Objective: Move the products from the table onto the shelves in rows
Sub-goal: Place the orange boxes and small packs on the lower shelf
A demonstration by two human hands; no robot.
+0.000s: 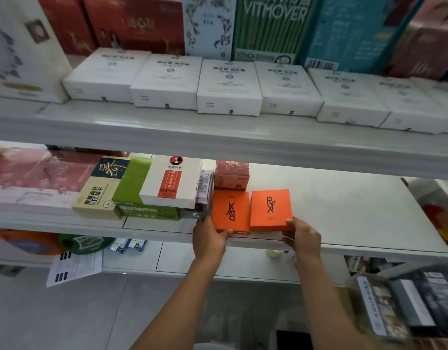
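Two orange BX cartons, flat on the middle shelf [344, 213], side by side. Left hand [209, 238] grips the left carton [230, 210] at its near corner; right hand [302, 237] pinches the right carton [271, 209] likewise. Likely light, stiff, smooth — best held at the edges. Table stock beyond the right hand blurred — unreadable.

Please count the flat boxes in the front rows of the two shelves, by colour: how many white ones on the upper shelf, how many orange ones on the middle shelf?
White boxes: 7
Orange boxes: 2
Total: 9
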